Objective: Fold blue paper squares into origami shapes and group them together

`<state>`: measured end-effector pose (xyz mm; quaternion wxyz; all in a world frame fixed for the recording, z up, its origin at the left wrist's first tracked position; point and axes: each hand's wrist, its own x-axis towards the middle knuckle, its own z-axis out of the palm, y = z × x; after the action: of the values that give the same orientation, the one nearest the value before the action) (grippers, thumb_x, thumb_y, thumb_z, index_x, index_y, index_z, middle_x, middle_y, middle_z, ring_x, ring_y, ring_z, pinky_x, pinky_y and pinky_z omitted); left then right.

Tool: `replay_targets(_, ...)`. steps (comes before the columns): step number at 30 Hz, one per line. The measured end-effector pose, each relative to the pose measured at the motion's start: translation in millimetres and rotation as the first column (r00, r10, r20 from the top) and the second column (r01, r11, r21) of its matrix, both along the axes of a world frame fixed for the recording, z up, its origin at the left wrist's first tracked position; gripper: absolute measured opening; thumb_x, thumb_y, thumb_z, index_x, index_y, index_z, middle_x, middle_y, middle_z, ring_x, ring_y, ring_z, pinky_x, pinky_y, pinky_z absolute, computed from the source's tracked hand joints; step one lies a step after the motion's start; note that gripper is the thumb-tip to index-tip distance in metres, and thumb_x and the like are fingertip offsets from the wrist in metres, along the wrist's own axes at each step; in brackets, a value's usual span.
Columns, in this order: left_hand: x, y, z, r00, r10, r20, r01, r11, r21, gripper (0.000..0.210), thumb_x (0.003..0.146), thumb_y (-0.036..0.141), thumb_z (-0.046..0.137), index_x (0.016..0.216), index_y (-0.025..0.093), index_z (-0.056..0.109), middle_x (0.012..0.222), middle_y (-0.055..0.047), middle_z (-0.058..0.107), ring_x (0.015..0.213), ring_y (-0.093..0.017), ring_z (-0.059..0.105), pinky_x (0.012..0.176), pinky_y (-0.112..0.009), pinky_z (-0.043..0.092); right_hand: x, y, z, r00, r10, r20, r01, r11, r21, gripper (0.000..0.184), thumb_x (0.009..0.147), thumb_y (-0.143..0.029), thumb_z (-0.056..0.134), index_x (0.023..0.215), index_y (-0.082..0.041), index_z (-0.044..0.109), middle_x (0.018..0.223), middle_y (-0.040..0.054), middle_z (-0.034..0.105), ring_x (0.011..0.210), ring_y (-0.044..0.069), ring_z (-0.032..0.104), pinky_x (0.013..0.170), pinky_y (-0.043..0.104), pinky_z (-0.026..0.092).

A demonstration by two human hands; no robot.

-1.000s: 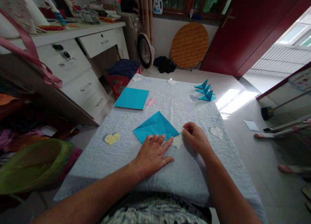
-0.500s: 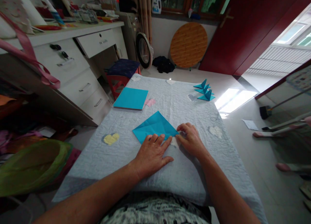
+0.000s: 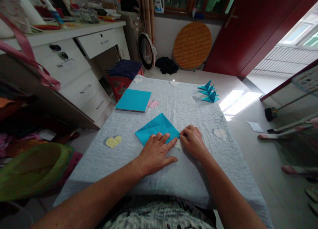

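Note:
A creased blue sheet of origami paper (image 3: 156,126) lies like a diamond on the cloth-covered table in front of me. My left hand (image 3: 157,151) rests flat over its lower part, fingers spread, hiding the near corner. At the sheet's right corner, my right hand (image 3: 192,139) pinches the tip between thumb and fingers. Farther off to the left is a stack of blue paper (image 3: 134,100). Folded blue paper pieces (image 3: 209,91) stand in a row near the table's far right corner.
A pale quilted cloth with heart patches covers the table (image 3: 111,169). Left of it are a green bin (image 3: 34,171) and a white desk with drawers (image 3: 74,73). Beyond its far left corner stands a red stool (image 3: 124,73). A broom (image 3: 270,113) is at right.
My right thumb and fingers have closed on the right corner of the paper. My left hand stays pressed on the sheet, its fingertips shifted slightly.

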<state>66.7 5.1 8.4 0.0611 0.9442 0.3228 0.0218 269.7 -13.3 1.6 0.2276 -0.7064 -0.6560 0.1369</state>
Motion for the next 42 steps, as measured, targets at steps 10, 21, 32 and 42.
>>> replay_targets(10,2.5,4.0,0.4,1.000,-0.001,0.009,0.001,1.000,-0.011,0.069,0.092,0.068,0.047,0.151,0.033,0.041,0.144,-0.011,0.047,0.119,-0.033,0.044,0.098,-0.049,0.039,-3.1,-0.5,4.3,0.998,-0.035,0.054,0.037,0.999,-0.034,0.017,0.087,-0.017,0.055,0.073,-0.019,0.064,0.093,0.0067,0.061,0.090,0.023,0.049,0.081,0.037,0.033)
replay_targets(21,2.4,3.9,4.4,0.999,-0.029,-0.019,0.030,0.999,0.033,0.069,0.093,0.064,0.049,0.151,0.030,0.039,0.145,-0.010,0.049,0.120,-0.031,0.045,0.099,-0.046,0.038,0.2,-1.8,5.5,0.998,0.062,-0.032,-0.062,0.998,0.000,0.011,0.087,-0.022,0.058,0.080,-0.021,0.066,0.099,0.0068,0.061,0.098,0.025,0.050,0.087,0.040,0.034)
replay_targets(32,-3.5,-0.3,-2.0,1.000,-0.020,0.001,0.020,0.998,0.062,0.065,0.094,0.061,0.050,0.150,0.031,0.041,0.147,-0.009,0.046,0.124,-0.031,0.042,0.102,-0.045,0.036,-3.0,-1.2,5.7,0.998,0.068,0.001,-0.068,0.997,-0.020,0.014,0.089,-0.022,0.056,0.078,-0.020,0.065,0.100,0.0071,0.061,0.098,0.025,0.049,0.087,0.041,0.034)
replay_targets(42,-5.7,1.0,-4.7,0.999,-0.031,0.019,0.031,0.999,0.041,0.061,0.095,0.057,0.050,0.149,0.028,0.041,0.144,-0.008,0.049,0.124,-0.029,0.042,0.103,-0.044,0.035,-0.2,-0.6,4.6,0.991,0.111,0.069,-0.110,0.994,-0.019,0.018,0.090,-0.023,0.054,0.077,-0.020,0.065,0.101,0.0079,0.061,0.098,0.025,0.049,0.084,0.040,0.034)
